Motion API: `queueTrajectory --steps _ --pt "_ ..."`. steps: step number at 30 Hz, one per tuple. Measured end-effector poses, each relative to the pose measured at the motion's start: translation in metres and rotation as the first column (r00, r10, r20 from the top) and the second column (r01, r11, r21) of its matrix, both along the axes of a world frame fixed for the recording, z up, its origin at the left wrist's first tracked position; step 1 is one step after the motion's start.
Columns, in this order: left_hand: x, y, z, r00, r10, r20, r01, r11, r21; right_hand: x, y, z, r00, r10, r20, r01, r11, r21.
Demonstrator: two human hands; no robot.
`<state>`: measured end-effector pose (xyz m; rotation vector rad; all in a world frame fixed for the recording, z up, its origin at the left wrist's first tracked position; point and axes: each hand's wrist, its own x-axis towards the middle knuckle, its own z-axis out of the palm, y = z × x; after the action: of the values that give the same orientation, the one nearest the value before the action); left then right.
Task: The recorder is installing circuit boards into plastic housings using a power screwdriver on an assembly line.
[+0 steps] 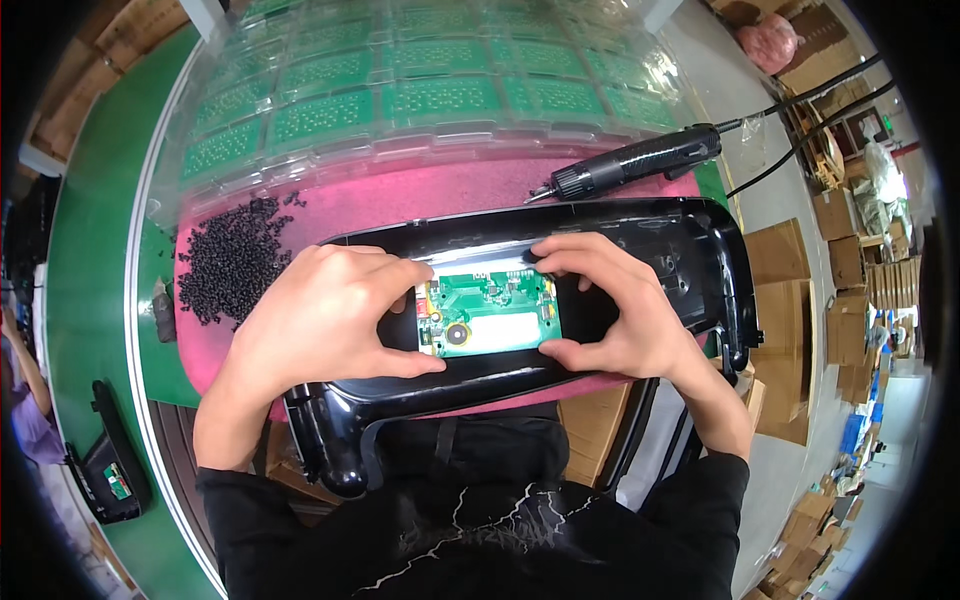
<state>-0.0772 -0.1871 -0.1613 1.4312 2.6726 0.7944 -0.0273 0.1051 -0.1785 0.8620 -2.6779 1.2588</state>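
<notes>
Cardboard cartons (845, 262) crowded the factory floor to the right of a green work surface (100, 230), on which a pink mat (420, 195) was spread. Across the mat lay a long glossy black plastic housing (690, 250), open side up, its near edge reaching toward the person's dark-sleeved body. A small green circuit board (490, 315) sat in a rectangular recess at the housing's middle. The left hand (320, 315) pressed on the board's left edge, thumb below and fingers curled above it; the right hand (610, 305) framed the right edge the same way. Both hands' fingers were bent and pressing on the board rather than gripping anything loose. The board appeared already seated in its recess, yet whether any screws held it could not be told. An electric screwdriver (640, 160) lay untouched beyond the housing, its cable trailing off to the right. A heap of small black screws (235, 260) rested on the mat left of the housing. Clear plastic trays (400, 90) holding many more green circuit boards were stacked at the back, suggesting plenty of boards were left. Another black housing (110, 470) lay at the lower left.
</notes>
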Motion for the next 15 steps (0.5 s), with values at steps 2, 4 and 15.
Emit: queueTrajectory --steps 2,4,15 --pt "-0.001 0.001 -0.005 0.996 0.018 -0.083 -0.017 1.000 0.016 -0.006 0.000 -0.003 0.999 -0.008 0.031 0.008 1.000 0.011" --pt "-0.001 0.000 -0.006 0.996 0.028 -0.082 -0.028 1.000 0.001 -0.009 -0.003 -0.005 0.998 -0.015 0.067 0.014 1.000 0.023" --pt "0.000 -0.006 -0.009 0.989 0.034 -0.141 -0.048 0.994 -0.096 -0.014 -0.015 -0.006 0.997 -0.043 0.066 0.037 0.995 0.089"
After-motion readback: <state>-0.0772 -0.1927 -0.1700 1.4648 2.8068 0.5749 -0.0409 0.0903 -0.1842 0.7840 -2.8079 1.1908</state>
